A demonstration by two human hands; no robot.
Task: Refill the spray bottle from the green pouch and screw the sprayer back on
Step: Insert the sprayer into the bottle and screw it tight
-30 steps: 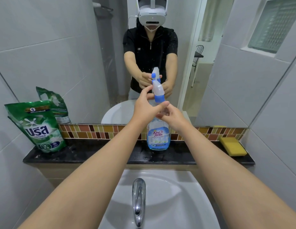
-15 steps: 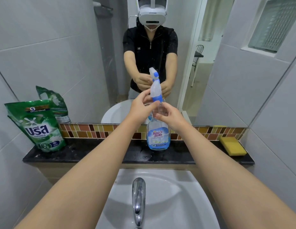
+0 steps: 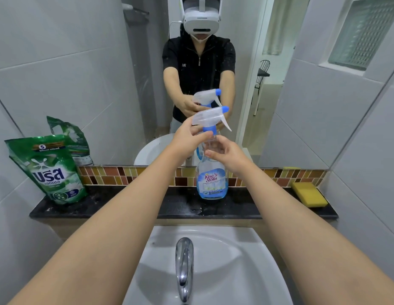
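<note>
A clear spray bottle [image 3: 211, 183] with a blue label stands upright on the black ledge [image 3: 130, 205] below the mirror. Its white and blue sprayer [image 3: 210, 117] sits on the neck, nozzle pointing right. My left hand [image 3: 187, 139] pinches the sprayer's blue collar. My right hand [image 3: 227, 156] curls round the bottle's neck and shoulder. The green pouch [image 3: 48, 170] stands upright at the ledge's left end, far from both hands.
A yellow sponge [image 3: 309, 194] lies at the ledge's right end. The white basin [image 3: 246, 271] with a chrome tap [image 3: 184, 265] is directly below my arms. The mirror reflects a person, the sprayer and the pouch. Tiled walls close in on both sides.
The sprayer has turned on the neck, so its nozzle now points right instead of away from me. My left hand turned with it; my right hand stayed on the bottle.
</note>
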